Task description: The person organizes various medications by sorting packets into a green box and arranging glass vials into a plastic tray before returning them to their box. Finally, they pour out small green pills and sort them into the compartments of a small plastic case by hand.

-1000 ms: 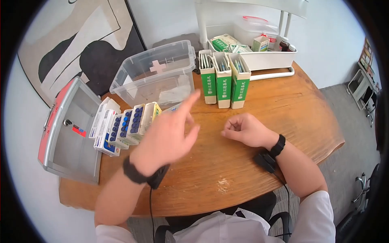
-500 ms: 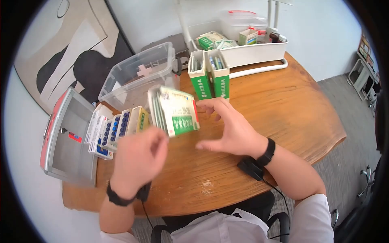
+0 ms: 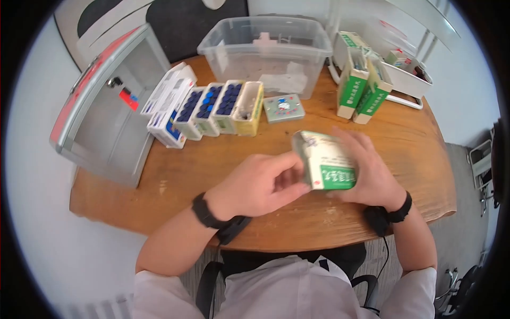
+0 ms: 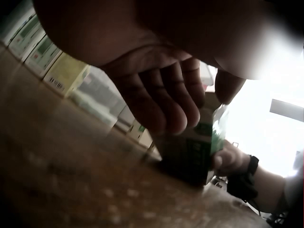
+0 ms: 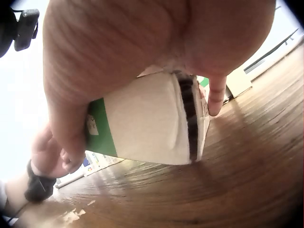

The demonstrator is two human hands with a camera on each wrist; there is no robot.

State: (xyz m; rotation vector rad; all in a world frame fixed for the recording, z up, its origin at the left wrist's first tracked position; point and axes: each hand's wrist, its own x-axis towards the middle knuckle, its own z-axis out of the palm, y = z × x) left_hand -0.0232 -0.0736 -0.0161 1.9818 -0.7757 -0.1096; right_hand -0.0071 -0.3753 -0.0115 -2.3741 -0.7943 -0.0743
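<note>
A green-and-white medicine box (image 3: 333,162) is held tilted above the table between both hands. My right hand (image 3: 376,173) grips its right side, fingers over the far side and thumb along the near side. At its left end, my left hand (image 3: 257,183) curls its fingers and thumb about the edge. In the left wrist view the left fingers (image 4: 176,121) overlap the box (image 4: 192,152). The right wrist view shows the box's pale side (image 5: 142,118) and a dark gap at one end. Two similar green-and-white boxes (image 3: 351,91) stand upright at the back right.
On the left, a clear-fronted case (image 3: 114,106) with a red edge stands beside a row of boxes of blue-capped vials (image 3: 207,109). Behind are a clear plastic bin (image 3: 249,58) and a flat grey-green box (image 3: 285,109). A white tray (image 3: 406,80) stands at right.
The left hand took one of the three upright boxes and brought it nearer. The right hand then came up and gripped it. The head view has turned left.
</note>
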